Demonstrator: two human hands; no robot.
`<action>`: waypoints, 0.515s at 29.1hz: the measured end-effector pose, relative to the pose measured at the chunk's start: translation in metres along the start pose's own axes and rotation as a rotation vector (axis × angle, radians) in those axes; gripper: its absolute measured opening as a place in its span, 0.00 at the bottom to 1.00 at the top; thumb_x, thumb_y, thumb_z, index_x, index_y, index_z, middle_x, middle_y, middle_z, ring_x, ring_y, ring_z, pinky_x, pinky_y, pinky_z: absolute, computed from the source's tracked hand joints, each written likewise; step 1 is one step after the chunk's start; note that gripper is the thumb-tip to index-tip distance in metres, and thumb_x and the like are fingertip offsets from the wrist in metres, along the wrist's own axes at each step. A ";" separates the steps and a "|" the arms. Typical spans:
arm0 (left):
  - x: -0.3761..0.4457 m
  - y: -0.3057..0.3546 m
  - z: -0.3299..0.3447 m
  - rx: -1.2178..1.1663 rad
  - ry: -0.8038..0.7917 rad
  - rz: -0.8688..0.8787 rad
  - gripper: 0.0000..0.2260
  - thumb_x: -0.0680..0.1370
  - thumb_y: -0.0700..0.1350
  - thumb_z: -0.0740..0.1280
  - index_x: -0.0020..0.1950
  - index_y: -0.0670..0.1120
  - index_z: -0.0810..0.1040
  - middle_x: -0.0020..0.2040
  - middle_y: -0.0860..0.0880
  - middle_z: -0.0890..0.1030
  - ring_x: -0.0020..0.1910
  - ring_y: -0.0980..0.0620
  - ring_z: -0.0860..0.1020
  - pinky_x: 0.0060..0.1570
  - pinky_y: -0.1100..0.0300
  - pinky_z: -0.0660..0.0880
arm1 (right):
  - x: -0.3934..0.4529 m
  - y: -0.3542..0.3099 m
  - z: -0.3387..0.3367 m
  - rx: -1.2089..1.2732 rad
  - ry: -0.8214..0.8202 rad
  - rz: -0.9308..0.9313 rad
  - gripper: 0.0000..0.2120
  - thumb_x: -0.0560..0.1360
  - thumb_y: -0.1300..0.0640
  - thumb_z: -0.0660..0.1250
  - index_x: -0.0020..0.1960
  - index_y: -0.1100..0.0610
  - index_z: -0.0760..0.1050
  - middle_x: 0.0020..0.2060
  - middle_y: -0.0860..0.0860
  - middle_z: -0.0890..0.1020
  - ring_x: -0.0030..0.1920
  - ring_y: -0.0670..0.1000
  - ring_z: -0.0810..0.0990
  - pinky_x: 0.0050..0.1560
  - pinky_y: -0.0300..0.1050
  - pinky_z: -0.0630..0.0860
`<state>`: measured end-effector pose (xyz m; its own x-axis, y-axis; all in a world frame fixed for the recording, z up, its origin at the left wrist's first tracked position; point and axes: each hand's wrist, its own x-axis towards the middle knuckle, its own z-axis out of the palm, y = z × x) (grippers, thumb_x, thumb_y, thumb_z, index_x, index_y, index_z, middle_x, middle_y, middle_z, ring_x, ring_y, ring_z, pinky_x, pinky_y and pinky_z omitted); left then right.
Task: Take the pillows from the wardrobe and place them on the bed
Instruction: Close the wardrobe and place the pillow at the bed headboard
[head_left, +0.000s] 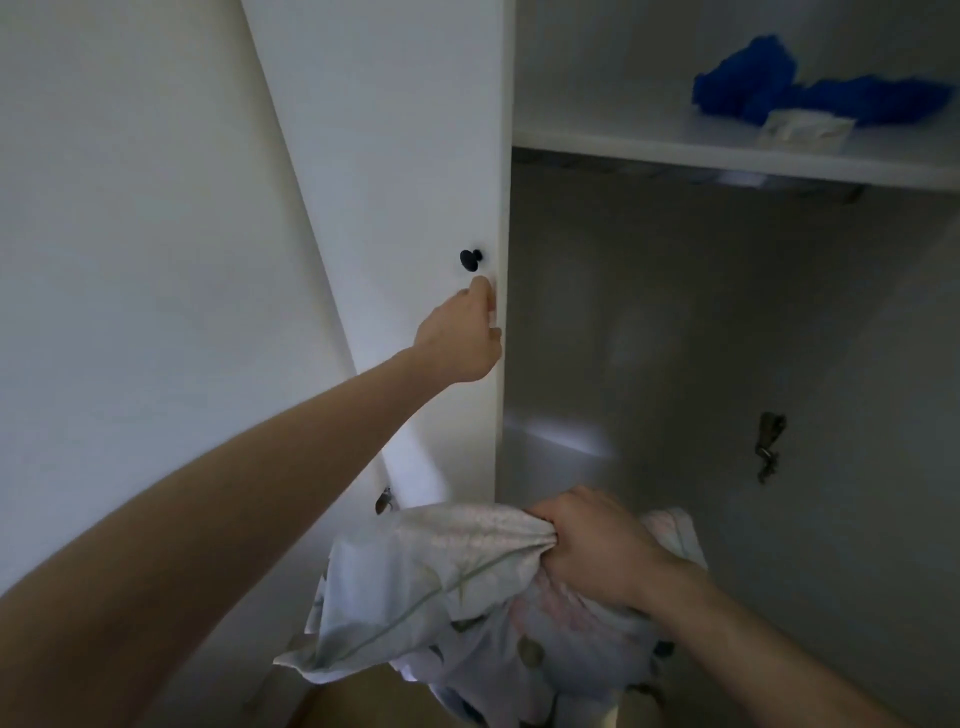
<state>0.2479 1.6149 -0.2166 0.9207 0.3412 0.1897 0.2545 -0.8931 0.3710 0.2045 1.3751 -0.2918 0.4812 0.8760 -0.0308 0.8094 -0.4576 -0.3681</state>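
the right hand (597, 551) is clamping a bunched corner of a floral pillow (441, 587), which is hanging below and to the left of that fist, its long axis running down-left, already outside the wardrobe opening. the left hand (465, 338) is reaching well above and away, fingers curling round the edge of the wardrobe door (415, 182) just under its black knob (470, 259). the pillow is nearer the right hand. the bed is not in view; open room seems to lie toward the person, away from the door edge.
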 end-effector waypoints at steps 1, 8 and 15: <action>0.006 0.002 0.001 0.001 -0.003 -0.004 0.10 0.79 0.43 0.65 0.58 0.44 0.67 0.54 0.45 0.78 0.50 0.42 0.78 0.51 0.47 0.77 | 0.000 0.000 -0.002 -0.003 -0.005 0.005 0.02 0.69 0.54 0.66 0.39 0.51 0.73 0.43 0.52 0.84 0.49 0.57 0.81 0.40 0.43 0.62; 0.035 0.018 0.001 0.039 -0.087 -0.032 0.17 0.76 0.40 0.66 0.62 0.45 0.66 0.53 0.45 0.77 0.49 0.43 0.78 0.48 0.46 0.79 | -0.003 0.001 -0.010 -0.008 0.003 0.005 0.08 0.69 0.56 0.65 0.36 0.48 0.68 0.42 0.52 0.84 0.49 0.58 0.80 0.40 0.45 0.61; 0.046 0.019 0.003 -0.017 -0.200 -0.035 0.27 0.75 0.38 0.65 0.73 0.46 0.62 0.68 0.42 0.71 0.60 0.40 0.76 0.56 0.51 0.72 | -0.001 -0.002 -0.013 0.016 -0.010 -0.004 0.11 0.69 0.56 0.65 0.34 0.49 0.64 0.40 0.52 0.82 0.48 0.58 0.78 0.40 0.46 0.62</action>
<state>0.2962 1.6129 -0.2036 0.9521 0.3055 -0.0079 0.2843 -0.8760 0.3895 0.2070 1.3735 -0.2788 0.4749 0.8792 -0.0388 0.8055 -0.4520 -0.3833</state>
